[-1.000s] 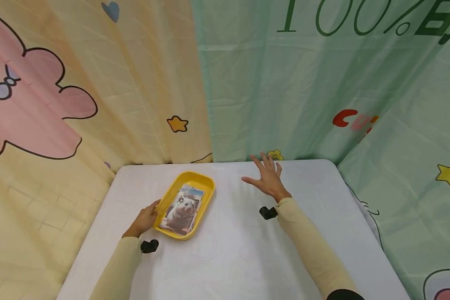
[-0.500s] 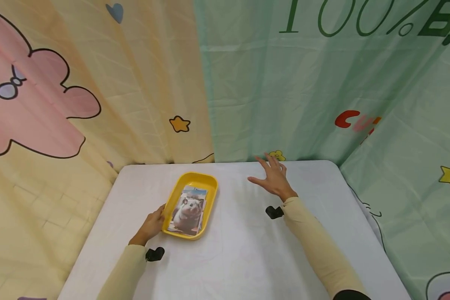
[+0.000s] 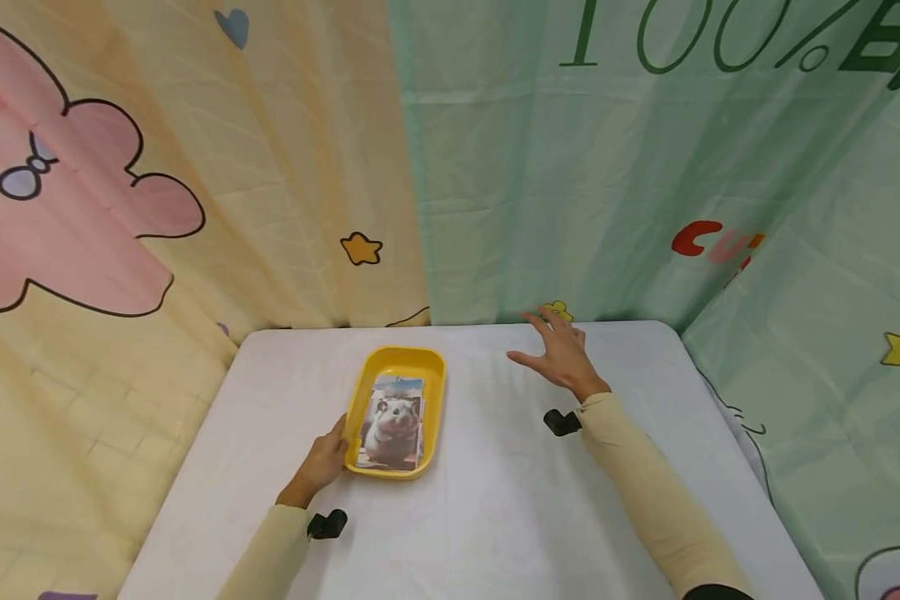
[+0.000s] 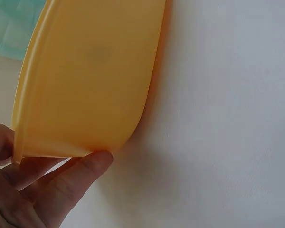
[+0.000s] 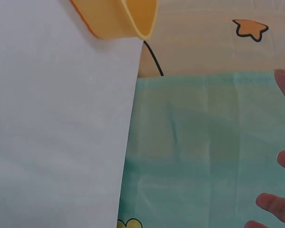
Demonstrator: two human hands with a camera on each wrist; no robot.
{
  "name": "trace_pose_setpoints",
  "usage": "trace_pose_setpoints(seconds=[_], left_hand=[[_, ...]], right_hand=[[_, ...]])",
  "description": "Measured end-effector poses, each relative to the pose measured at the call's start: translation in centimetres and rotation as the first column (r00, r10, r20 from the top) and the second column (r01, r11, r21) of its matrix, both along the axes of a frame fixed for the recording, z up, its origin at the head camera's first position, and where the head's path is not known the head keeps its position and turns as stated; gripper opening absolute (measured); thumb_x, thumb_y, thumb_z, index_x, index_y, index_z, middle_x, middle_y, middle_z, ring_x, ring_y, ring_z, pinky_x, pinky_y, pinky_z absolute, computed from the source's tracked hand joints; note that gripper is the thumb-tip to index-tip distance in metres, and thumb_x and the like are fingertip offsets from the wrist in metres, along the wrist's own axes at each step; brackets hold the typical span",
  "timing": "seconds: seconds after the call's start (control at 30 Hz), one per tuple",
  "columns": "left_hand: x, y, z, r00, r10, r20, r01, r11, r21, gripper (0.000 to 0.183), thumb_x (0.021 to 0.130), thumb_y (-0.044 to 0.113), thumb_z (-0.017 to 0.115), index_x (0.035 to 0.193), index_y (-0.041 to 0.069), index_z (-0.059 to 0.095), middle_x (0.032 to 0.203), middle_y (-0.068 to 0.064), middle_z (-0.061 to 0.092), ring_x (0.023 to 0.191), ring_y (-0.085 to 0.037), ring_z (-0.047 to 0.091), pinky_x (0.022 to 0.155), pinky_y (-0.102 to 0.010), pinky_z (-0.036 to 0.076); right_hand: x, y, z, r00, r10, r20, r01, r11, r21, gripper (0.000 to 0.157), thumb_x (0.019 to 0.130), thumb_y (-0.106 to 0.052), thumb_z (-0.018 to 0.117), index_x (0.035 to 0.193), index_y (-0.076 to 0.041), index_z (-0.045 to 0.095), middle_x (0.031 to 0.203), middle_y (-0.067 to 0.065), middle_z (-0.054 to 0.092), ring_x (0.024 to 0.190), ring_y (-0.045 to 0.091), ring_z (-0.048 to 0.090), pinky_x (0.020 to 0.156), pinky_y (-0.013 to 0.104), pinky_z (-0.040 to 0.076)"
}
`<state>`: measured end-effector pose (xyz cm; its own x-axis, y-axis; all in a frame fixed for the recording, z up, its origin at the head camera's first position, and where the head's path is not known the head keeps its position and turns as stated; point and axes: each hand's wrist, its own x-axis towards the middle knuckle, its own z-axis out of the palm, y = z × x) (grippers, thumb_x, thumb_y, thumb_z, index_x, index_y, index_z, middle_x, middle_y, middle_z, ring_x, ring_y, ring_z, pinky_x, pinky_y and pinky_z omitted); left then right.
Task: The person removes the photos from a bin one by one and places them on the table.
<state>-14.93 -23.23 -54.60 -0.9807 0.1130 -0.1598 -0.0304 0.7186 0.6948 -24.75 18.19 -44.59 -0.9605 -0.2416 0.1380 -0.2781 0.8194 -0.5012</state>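
Observation:
A yellow plastic tray (image 3: 403,360) stands on the white table, left of its middle in the head view. Inside it lies a small stack of picture cards (image 3: 392,425), the top one showing a hamster-like animal. My left hand (image 3: 321,465) grips the tray by its near left side. In the left wrist view, that hand's thumb is at the rim and its fingers (image 4: 88,168) press the outer wall from below. Over the table's far right part, my right hand (image 3: 564,360) is spread and holds nothing. Its fingertips (image 5: 271,203) show at the right wrist view's edge, apart from the tray.
The white tabletop (image 3: 450,533) reaches back to a yellow curtain (image 3: 307,167) and a green curtain (image 3: 525,183). A printed curtain also hangs along each side. Each wrist wears a small black device, such as the one (image 3: 562,422) by my right hand.
The tray has shifted to the right with my left hand on it and turned straighter to the table edge. My right hand has drifted a little to the right, still holding nothing.

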Motion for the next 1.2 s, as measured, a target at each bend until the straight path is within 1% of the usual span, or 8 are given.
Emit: trace_pose_setpoints(seconds=[0.13,0.23,0.37,0.63,0.8,0.97,1.07,1.2], left_hand=[[0.2,0.6,-0.4,1.000,0.009,-0.004,-0.009,1.000,-0.001,0.052,0.099,0.001,0.039,0.146,-0.014,0.021,0.114,-0.033,0.055,0.077,-0.027,0.052,0.071,-0.037,0.046],[0.5,0.9,-0.5,1.000,0.013,-0.019,-0.013,1.000,0.004,0.052,0.099,0.001,0.039,0.146,-0.015,0.021,0.124,-0.037,0.051,0.088,-0.032,0.054,0.078,-0.041,0.045],[0.8,1.3,-0.6,0.999,0.013,-0.037,-0.012,1.000,0.021,0.052,0.099,0.000,0.039,0.145,-0.016,0.020,0.131,-0.038,0.046,0.097,-0.035,0.053,0.083,-0.045,0.044],[1.1,2.6,-0.9,0.996,0.016,-0.084,-0.012,0.999,0.049,0.051,0.098,-0.002,0.039,0.143,-0.019,0.021,0.135,-0.041,0.041,0.107,-0.037,0.053,0.090,-0.049,0.043],[1.4,3.6,-0.9,0.994,0.023,-0.105,-0.016,0.998,0.060,0.051,0.098,-0.003,0.039,0.142,-0.021,0.021,0.132,-0.042,0.042,0.106,-0.037,0.054,0.088,-0.048,0.045],[1.6,4.4,-0.9,0.989,0.008,-0.150,0.001,0.998,0.061,0.051,0.096,-0.005,0.042,0.139,-0.024,0.023,0.127,-0.042,0.047,0.096,-0.035,0.055,0.082,-0.047,0.046],[1.7,4.7,-0.8,0.990,0.007,-0.138,0.001,0.998,0.057,0.052,0.096,-0.005,0.042,0.139,-0.023,0.022,0.125,-0.041,0.049,0.094,-0.035,0.054,0.081,-0.046,0.046],[1.8,5.0,-0.8,0.996,0.006,-0.092,-0.002,0.999,0.042,0.053,0.097,-0.003,0.041,0.142,-0.022,0.020,0.131,-0.041,0.045,0.104,-0.035,0.054,0.085,-0.046,0.045]], right_hand=[[0.0,0.4,0.4,1.000,0.007,-0.021,-0.007,1.000,0.014,0.081,0.084,-0.056,0.066,0.147,-0.012,0.040,0.154,0.020,0.026,0.139,0.044,0.023,0.101,0.066,0.016],[0.1,0.6,0.7,0.999,0.007,-0.034,-0.007,1.000,0.019,0.080,0.084,-0.055,0.066,0.146,-0.012,0.042,0.152,0.020,0.029,0.138,0.045,0.025,0.101,0.065,0.015],[0.1,1.0,0.8,0.999,0.004,-0.043,-0.003,1.000,0.027,0.078,0.084,-0.055,0.066,0.145,-0.012,0.043,0.151,0.019,0.032,0.137,0.042,0.026,0.102,0.065,0.013],[0.0,1.6,0.9,0.999,-0.017,-0.046,0.019,0.998,0.056,0.076,0.084,-0.055,0.066,0.144,-0.014,0.044,0.150,0.019,0.033,0.136,0.043,0.027,0.102,0.066,0.011],[0.0,1.8,1.2,0.999,-0.028,-0.026,0.030,0.998,0.061,0.076,0.085,-0.056,0.065,0.145,-0.015,0.043,0.151,0.020,0.032,0.137,0.043,0.025,0.103,0.067,0.010],[0.0,1.9,1.2,0.999,-0.034,-0.018,0.035,0.998,0.060,0.077,0.085,-0.057,0.064,0.145,-0.015,0.043,0.150,0.020,0.032,0.136,0.044,0.026,0.104,0.067,0.008],[0.0,1.9,1.1,0.999,-0.036,-0.018,0.036,0.998,0.056,0.077,0.085,-0.057,0.065,0.145,-0.014,0.043,0.150,0.020,0.032,0.136,0.044,0.026,0.104,0.067,0.007],[-0.1,1.9,1.0,0.999,-0.037,-0.020,0.038,0.998,0.055,0.077,0.085,-0.056,0.065,0.145,-0.013,0.043,0.151,0.020,0.031,0.137,0.043,0.025,0.105,0.066,0.007]])
